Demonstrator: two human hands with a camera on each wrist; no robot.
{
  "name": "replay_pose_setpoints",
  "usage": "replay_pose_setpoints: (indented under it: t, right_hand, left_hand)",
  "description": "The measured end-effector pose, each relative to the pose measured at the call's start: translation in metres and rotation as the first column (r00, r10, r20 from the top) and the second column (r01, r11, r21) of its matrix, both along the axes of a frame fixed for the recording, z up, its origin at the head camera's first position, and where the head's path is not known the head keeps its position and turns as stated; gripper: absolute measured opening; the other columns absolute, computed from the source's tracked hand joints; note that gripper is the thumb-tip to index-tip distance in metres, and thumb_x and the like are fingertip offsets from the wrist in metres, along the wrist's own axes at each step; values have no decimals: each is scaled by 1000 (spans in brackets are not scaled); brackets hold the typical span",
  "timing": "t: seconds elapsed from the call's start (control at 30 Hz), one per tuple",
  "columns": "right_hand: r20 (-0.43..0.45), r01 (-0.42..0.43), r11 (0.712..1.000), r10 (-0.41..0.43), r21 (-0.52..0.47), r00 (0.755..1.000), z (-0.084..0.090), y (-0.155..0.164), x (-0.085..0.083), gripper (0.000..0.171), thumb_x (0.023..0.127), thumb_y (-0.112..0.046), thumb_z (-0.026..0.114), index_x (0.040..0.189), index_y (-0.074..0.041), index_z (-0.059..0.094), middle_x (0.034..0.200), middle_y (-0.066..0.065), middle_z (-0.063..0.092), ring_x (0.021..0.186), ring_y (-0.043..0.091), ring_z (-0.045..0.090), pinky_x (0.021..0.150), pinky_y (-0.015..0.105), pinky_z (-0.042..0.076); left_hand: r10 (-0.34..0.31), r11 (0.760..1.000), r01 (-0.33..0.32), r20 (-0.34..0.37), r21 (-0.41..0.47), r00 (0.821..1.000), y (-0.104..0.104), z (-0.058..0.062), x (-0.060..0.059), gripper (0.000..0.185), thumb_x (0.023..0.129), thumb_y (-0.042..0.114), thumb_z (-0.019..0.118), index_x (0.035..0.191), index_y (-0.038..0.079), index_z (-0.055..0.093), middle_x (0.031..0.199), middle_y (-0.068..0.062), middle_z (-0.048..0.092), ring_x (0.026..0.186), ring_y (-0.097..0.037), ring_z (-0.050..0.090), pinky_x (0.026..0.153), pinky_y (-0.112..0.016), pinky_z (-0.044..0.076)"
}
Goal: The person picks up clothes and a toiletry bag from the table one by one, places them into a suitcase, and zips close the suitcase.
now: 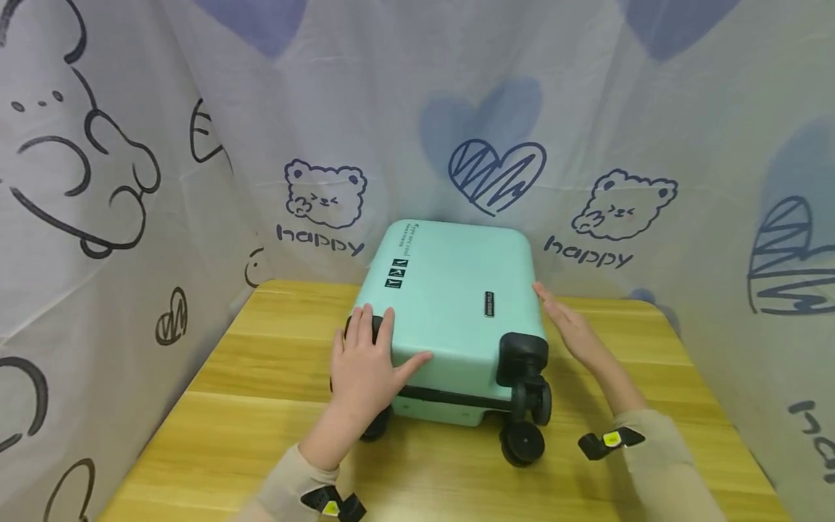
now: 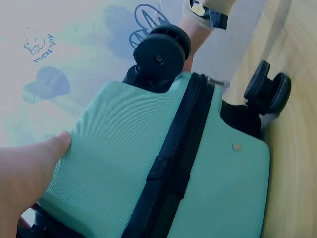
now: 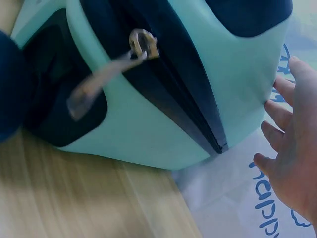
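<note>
A mint green suitcase (image 1: pixel 457 290) lies flat on the wooden table, its black wheels (image 1: pixel 522 442) toward the person. My left hand (image 1: pixel 365 366) rests on its near left corner, thumb spread along the near edge and fingers straight over the black corner guard. In the left wrist view the thumb touches the ribbed green shell (image 2: pixel 119 148) beside the black zipper band (image 2: pixel 171 163). At the suitcase's right side my right hand (image 1: pixel 574 330) is held with extended fingers, the fingertips at the shell's edge. A zipper pull (image 3: pixel 106 79) hangs from the zipper in the right wrist view.
The wooden table (image 1: pixel 261 406) bears the suitcase. Behind it and on both sides hangs a pale curtain (image 1: pixel 404 109) printed with hearts, bears and words. The suitcase's far end stands close to the back curtain.
</note>
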State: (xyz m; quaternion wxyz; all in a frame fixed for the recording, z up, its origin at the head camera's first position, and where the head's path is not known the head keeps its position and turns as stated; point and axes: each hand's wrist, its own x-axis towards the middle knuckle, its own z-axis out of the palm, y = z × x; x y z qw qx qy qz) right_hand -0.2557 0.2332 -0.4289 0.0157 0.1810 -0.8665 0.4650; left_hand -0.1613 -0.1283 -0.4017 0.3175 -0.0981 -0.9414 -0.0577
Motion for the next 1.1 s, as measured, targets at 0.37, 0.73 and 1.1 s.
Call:
replay_pose_setpoints:
  t: [0.37,0.73,1.1]
  right_hand:
    - [22,20,1000,-20,-19,1000,-3,-1,-2,50,107,-39,29,155,-28,25,163,2,19,151,34,16,120,57,13]
    - [239,67,944,13,-324,971,-17,3,11,60,105,-49,29,150,-10,36,148,2,45,133,20,46,105,35,46]
    - [577,59,705,527,-707,625,-42,33,27,48,108,-34,23,97,-20,68,98,-6,70,94,10,66,87,31,55]
  left_hand:
    - [-12,998,13,-10,55,1000,3,-1,0,93,72,77,62,139,13,54,141,-24,52,133,-40,48,104,-62,40]
    - [-117,993,116,39,28,992,-13,7,-5,89,71,73,67,138,15,56,140,-22,53,132,-39,50,105,-61,40]
    - [-129,991,128,46,30,991,-15,4,-5,88,74,72,66,139,13,55,141,-23,52,133,-40,48,106,-58,41]
